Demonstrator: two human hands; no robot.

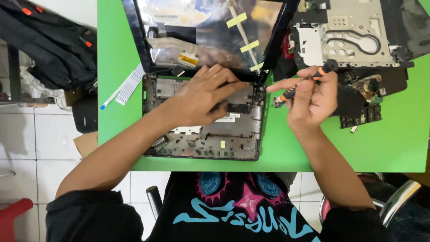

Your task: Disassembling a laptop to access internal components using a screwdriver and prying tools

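A stripped laptop base [210, 139] lies on the green table [385, 143], its bare lid panel [201, 31] folded back behind it. My left hand [201, 96] rests on the base's upper part, fingers reaching toward the right hinge [260, 83]. My right hand [311, 101] holds a small screwdriver [309, 80] with a black and orange handle. Its tip points left and down, near the base's right edge just below that hinge.
A removed metal frame with a black cover [349, 36] and loose dark parts [360, 101] lie at the right. A white flat ribbon cable [127, 85] lies left of the base. A black bag [49, 45] sits off the table's left edge. Chair parts show below.
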